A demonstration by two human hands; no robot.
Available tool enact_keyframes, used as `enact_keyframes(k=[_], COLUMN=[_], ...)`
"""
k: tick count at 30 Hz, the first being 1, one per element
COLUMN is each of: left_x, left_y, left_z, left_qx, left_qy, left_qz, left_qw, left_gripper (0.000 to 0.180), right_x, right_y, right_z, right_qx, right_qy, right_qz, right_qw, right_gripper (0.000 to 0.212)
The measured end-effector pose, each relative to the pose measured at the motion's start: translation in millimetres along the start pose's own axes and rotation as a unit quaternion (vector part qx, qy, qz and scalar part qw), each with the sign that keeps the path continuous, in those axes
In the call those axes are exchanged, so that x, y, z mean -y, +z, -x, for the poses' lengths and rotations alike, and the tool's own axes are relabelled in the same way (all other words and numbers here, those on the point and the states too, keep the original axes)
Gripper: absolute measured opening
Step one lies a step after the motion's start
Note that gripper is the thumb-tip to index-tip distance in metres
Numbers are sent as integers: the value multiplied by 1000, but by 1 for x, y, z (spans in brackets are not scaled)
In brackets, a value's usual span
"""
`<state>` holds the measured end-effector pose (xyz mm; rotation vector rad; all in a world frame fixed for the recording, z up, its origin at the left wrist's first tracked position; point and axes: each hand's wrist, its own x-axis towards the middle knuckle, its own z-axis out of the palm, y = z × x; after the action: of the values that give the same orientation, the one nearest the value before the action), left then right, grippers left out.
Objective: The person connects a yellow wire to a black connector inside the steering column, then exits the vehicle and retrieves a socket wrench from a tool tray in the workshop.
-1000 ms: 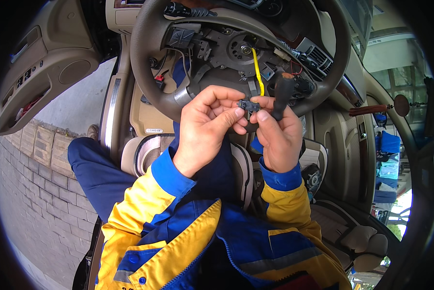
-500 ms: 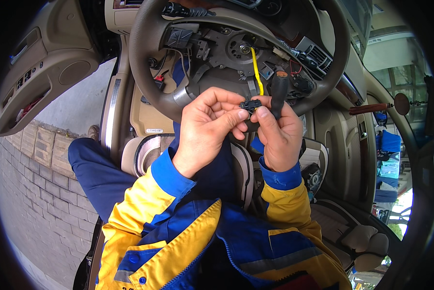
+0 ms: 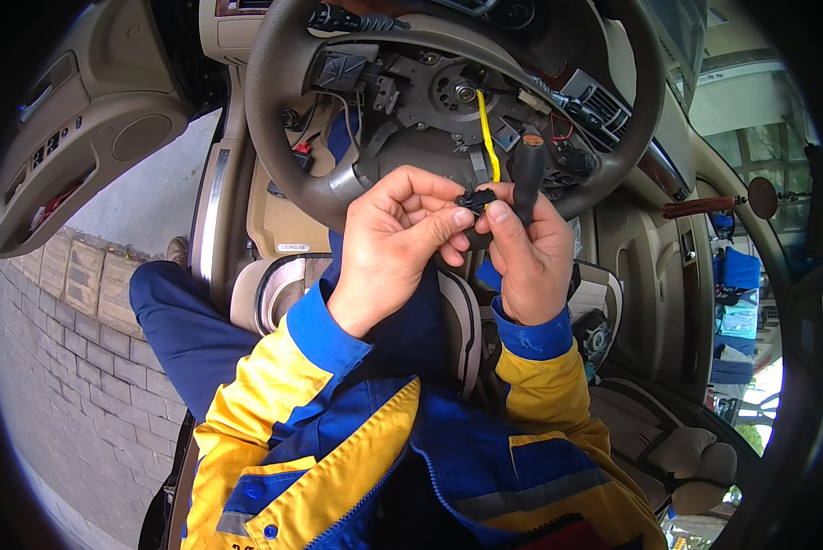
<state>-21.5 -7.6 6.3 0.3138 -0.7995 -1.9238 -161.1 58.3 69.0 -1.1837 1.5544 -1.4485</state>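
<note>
A small black plastic part, perhaps a switch or connector [image 3: 475,200], is pinched between the fingertips of both hands, in front of the steering wheel. My left hand [image 3: 400,240] grips its left end with thumb and forefinger, the other fingers curled beneath. At its right end, my right hand [image 3: 529,252] pinches it between thumb and forefinger. A screwdriver with a black handle [image 3: 528,174] also sits in my right hand, its handle end pointing up and away. Its shaft is hidden by the hand. A yellow wire [image 3: 488,133] runs from the wheel's hub down behind the fingers.
The steering wheel [image 3: 267,92] has its centre uncovered, showing a metal hub plate [image 3: 444,101], brackets and loose wires. An open car door [image 3: 123,110] stands at the left, over brick paving [image 3: 91,367]. Seats [image 3: 650,431] lie to the right.
The black part has turned slightly between my fingertips. Both hands and the screwdriver stay almost where they were.
</note>
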Motion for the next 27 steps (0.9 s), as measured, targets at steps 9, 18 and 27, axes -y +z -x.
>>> enact_keyframes(k=[9,18,27], left_x=[1,9,4], left_y=[3,-5,-12], left_z=[3,1,5], left_qx=[-23,-24,8], left_qy=[45,165,184], left_qz=[-56,-176,-216], left_qw=[997,970,959], left_gripper=[21,18,16], right_x=[5,1,1], right_y=[1,2,3], right_z=[3,3,2], right_qx=[16,33,44], right_qy=[6,-28,-49], right_qz=[-4,61,49], right_qw=[1000,997,997], right_gripper=[22,27,24])
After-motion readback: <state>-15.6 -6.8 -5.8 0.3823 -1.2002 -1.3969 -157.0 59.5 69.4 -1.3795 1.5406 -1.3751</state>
